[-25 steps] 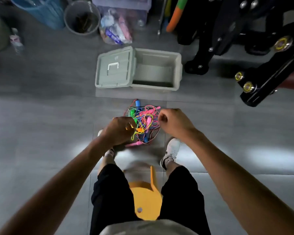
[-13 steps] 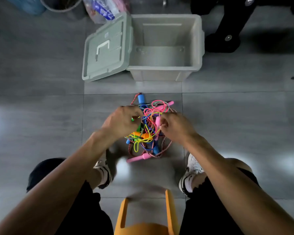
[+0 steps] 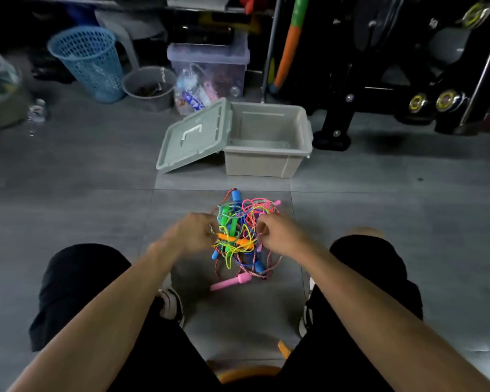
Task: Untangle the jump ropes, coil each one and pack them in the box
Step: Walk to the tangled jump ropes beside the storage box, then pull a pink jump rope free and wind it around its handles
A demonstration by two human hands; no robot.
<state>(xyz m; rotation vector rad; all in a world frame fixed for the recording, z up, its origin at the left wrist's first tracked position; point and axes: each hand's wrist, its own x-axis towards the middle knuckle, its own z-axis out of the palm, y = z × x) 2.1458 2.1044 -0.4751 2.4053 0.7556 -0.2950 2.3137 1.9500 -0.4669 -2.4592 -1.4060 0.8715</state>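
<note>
At the left edge of the tangle, the left hand has its fingers curled into the cords; motion blur hides which strand they grip. At the right edge, the right hand pinches thin cord between thumb and curled fingers, apparently a pink or braided strand.

The jump ropes form one knotted mass on the grey tiled floor, between the person's knees and just in front of the box. Visible cords are pink, yellow, blue, green and a red-and-white braid. Handles protrude from the mass: a blue handle at the far edge, a green handle upper left, an orange handle at the centre, and a pink handle lying on the floor at the near edge. No rope is separated or coiled.

The box stands open and holds no rope. Its lid leans against the left wall, one edge on the floor.

Compared with half a second ago, the hands are set wider apart on the tangle, and more of the centre of the mass is exposed. The camera view has tilted upward, showing a blue basket and black gym equipment beyond the box.
</note>
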